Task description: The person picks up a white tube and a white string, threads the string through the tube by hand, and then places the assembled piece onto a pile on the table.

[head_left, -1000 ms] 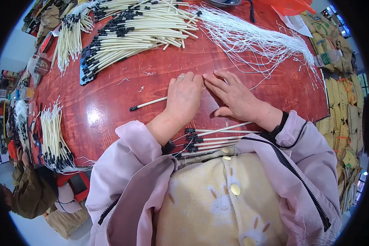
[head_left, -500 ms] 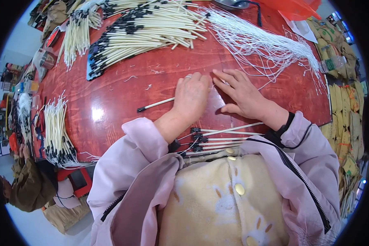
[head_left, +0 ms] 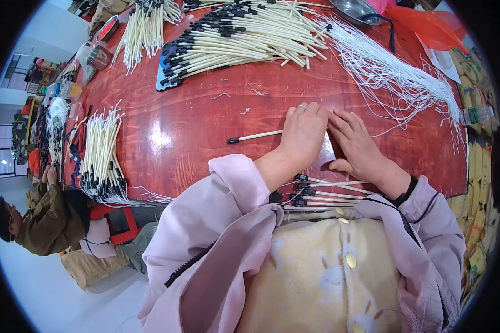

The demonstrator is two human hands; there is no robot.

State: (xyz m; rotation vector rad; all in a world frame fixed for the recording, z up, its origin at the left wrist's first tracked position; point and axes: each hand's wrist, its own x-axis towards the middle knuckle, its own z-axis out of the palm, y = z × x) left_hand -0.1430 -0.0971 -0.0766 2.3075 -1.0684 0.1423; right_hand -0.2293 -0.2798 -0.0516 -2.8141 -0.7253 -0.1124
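Workshop, heaped cream rods (head_left: 261, 41), white cords (head_left: 397, 80), stacked sacks (head_left: 474, 183)

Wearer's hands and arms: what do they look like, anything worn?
No gloves. Left hand: a pale metallic ring on one finger. Right hand: a black band at the wrist. Sleeves: loose, pale lilac, no visible markings.

Single head-worn fisheye, left of the pair, upright. Looks steeply down from above the near edge of the counter (head_left: 194, 125), facing across it. Close in: jacket (head_left: 205, 213) large at bottom, left fingers (head_left: 313, 110) and right fingers (head_left: 342, 125) near mid-frame. Wide: floor (head_left: 108, 297) shows past the near-left corner.
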